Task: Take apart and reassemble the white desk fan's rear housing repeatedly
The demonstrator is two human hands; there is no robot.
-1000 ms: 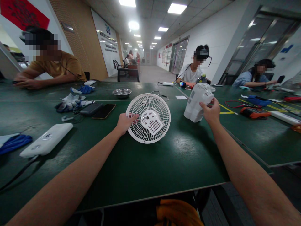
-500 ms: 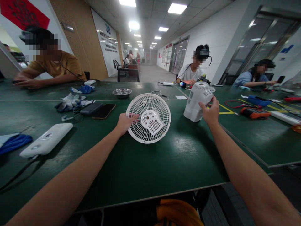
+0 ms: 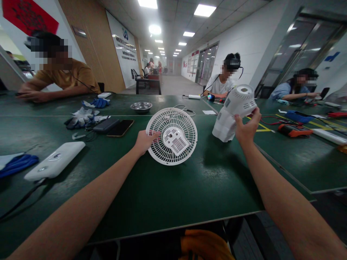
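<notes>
Gripping the grille (image 3: pixel 176 141), likely light, stiff and brittle-ribbed, by its sturdier rim at the bench (image 3: pixel 173 195) with the left hand (image 3: pixel 143 142); grasping the housing (image 3: pixel 234 110), right of it, by its probably slippery side with the right hand (image 3: pixel 248 126).

The bare left arm (image 3: pixel 89 195) is reaching up from the lower left, and its bare left hand (image 3: pixel 143 143) is pinching, with the thumb pointing right. The bare right arm (image 3: pixel 287 191) is reaching in from the lower right, and its bare right hand (image 3: pixel 247 127) is bending its fingers toward the thumb. Both hands are staying well apart.
</notes>
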